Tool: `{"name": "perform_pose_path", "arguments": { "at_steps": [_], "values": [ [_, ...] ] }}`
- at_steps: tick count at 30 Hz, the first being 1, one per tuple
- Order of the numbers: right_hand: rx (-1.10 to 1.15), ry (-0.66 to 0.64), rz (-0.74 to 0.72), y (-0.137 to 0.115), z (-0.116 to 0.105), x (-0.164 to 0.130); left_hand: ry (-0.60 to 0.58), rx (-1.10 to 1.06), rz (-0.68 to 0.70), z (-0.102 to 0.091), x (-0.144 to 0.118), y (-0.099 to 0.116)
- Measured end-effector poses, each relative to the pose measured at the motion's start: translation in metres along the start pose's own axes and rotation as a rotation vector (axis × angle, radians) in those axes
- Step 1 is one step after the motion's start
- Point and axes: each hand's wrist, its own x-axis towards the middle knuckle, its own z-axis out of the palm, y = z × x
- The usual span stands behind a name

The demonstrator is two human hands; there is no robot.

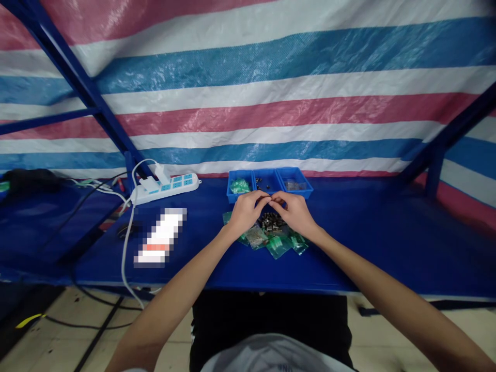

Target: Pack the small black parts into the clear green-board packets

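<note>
Left hand (245, 211) and right hand (294, 212) meet fingertip to fingertip above the middle of the desk (387, 243), fingers pinched narrow around something too small to make out; whether each hand actually holds a part cannot be told. Directly beneath the fingertips lies a heap of small dark parts (271, 221), resting on the desk between the two wrists. Around and below the heap are several small green-tinted bags (279, 245), lying flat, some overlapping, some partly under the hands.

Just behind the hands stands a blue three-compartment tray (270, 194): its left compartment holds green bags, its middle compartment a few dark pieces, its right compartment a clear packet of unclear contents. Judged from this arrangement, the sorting or bagging work appears to be at an intermediate stage: some items sit in the tray, while the heap and most of the bags are not yet put away.

Open room is generous. To the right of the hands the desk surface is bare up to the blue frame post (434, 175). To the left lie a blurred white object (160, 235), a white power strip (166, 187) and trailing cables (126, 243), well apart from the hands. The near desk edge (271, 290) runs just below the forearms; the striped tarpaulin (271, 77) closes off the back, immediately behind the tray.
</note>
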Motion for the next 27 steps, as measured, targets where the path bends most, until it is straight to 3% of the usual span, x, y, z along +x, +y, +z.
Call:
{"name": "perform_pose_path", "arguments": {
  "at_steps": [14,19,27],
  "values": [
    [-0.001,0.03,-0.008,0.0003,-0.0058,0.002,-0.075,0.094,0.053,0.0018,-0.0029,-0.0022],
    [-0.051,0.008,-0.065,0.0031,-0.0049,0.0024,-0.059,0.171,0.06,0.0004,-0.0051,0.0008],
    [-0.05,-0.045,-0.057,0.0062,-0.0041,0.0028,-0.008,0.111,0.042,-0.0006,-0.0034,-0.0007]
  ]
}}
